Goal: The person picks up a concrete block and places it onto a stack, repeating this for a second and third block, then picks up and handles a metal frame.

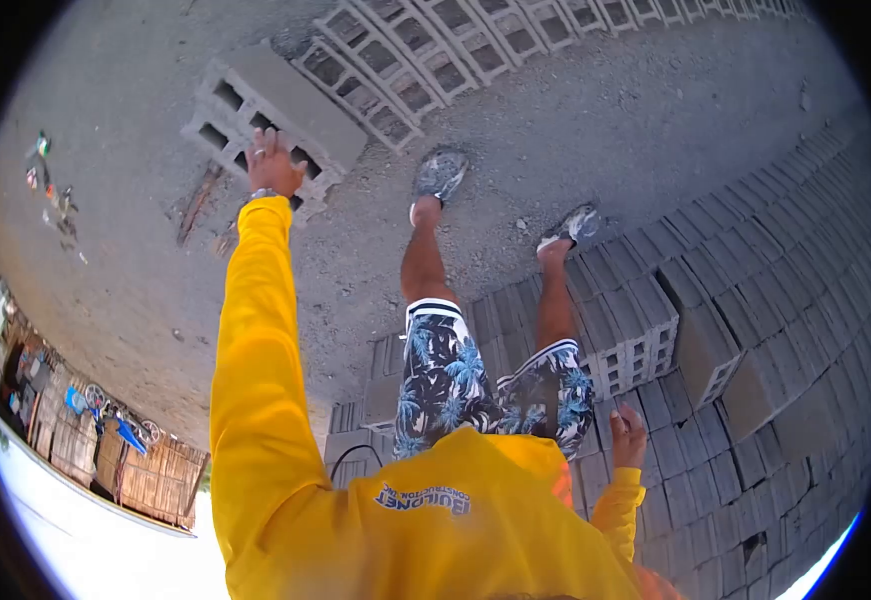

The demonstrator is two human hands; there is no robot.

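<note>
My left hand (274, 165) reaches out at the upper left with its fingers spread, over the hollow side of grey concrete blocks (331, 130). Its fingertips overlap the cell openings, and the thumb points to the right. Several dark rectangular holes show around the hand. My right hand (629, 437) hangs low beside my shorts, fingers loosely bent, a gap between thumb and fingers, nothing visible in it. Behind it lies a large stack of concrete blocks (696, 440).
Rows of hollow blocks (426, 50) run along the top. My feet, in plastic-looking coverings (442, 174), stand on dusty ground (646, 90). A piece of wood (199, 205) and scattered litter (51, 190) lie to the left. Bicycles (96, 400) and a bamboo-like fence (151, 475) are farther off.
</note>
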